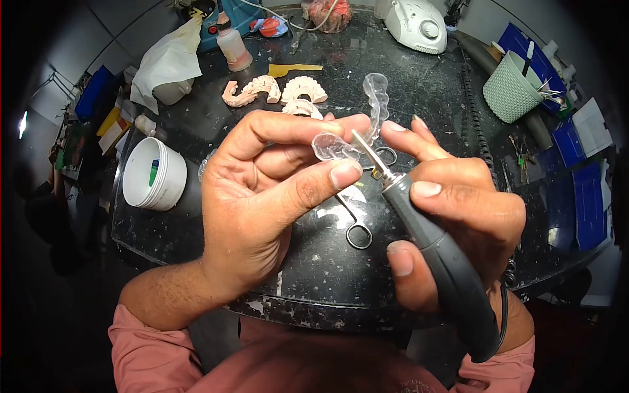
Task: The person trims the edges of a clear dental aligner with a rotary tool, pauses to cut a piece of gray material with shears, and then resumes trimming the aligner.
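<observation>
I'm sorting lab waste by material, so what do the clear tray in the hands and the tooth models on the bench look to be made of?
The clear tray looks like thin, glossy plastic: the fingers show through it. The tooth models look like matte plaster or dental stone, cream to pinkish, chalky, with no shine. That is my guess from looks alone.

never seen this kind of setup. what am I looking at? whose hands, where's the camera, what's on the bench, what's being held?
There is no machine here: one camera sits on a person's head and looks down at their own two bare hands. The left hand pinches a clear plastic dental tray. The right hand grips a grey corded rotary handpiece, its thin metal bit touching the tray's edge. Below is a dark worktop. On it lie pinkish plaster tooth models, metal scissors, a white tub, a green basket and a white machine.
</observation>
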{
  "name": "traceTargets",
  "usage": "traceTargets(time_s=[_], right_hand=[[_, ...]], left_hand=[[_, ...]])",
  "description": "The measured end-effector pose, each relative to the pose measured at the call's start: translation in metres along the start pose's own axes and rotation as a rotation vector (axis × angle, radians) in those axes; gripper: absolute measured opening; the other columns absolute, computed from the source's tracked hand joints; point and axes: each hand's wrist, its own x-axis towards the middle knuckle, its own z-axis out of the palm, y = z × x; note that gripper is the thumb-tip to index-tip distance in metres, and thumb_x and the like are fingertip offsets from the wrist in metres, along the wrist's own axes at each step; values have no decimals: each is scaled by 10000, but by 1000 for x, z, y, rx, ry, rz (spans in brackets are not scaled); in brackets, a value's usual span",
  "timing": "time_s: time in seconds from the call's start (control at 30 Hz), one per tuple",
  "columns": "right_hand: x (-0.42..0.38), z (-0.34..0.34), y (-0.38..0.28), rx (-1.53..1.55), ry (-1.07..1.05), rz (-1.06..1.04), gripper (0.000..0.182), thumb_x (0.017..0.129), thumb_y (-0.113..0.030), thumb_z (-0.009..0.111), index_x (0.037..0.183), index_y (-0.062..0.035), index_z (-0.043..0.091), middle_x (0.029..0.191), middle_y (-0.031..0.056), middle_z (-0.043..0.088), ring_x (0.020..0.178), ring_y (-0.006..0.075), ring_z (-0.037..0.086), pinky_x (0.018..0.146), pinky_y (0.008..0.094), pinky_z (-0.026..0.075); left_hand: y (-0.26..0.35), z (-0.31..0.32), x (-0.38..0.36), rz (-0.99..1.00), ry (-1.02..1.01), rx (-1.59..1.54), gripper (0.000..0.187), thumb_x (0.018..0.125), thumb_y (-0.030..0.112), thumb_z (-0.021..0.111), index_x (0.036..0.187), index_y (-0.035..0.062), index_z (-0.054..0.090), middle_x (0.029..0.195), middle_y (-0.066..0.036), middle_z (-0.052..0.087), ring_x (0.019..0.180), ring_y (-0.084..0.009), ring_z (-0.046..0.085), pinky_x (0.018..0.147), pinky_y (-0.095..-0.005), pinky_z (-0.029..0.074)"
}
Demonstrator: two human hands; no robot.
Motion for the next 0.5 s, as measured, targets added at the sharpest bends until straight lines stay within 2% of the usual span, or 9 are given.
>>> traceTargets(time_s=[0.17, 0.5], right_hand=[[-1, 1, 2, -10, 20, -22, 467, 872, -276, 691, 1153, -54, 392, 975, 172, 541, 1063, 453, 610, 1053, 636, 349], [1, -4, 2, -24, 28, -4, 442, 873, -258, 691, 1151, -56, 414, 986, 171, 552, 1081, 428, 608, 1076, 632, 311]], left_hand=[[-3, -3, 1, -45, 17, -97, 305, 851, -61, 624, 1132, 25, 544, 1216, -228, 632, 1183, -307, 595, 1071, -438, 415], [-3, -6, 1, 7, -26, -58, 301, 866, -49, 622, 1146, 33, 546, 1240, -228, 616, 1197, -305, 585, 1109, -474, 378]])
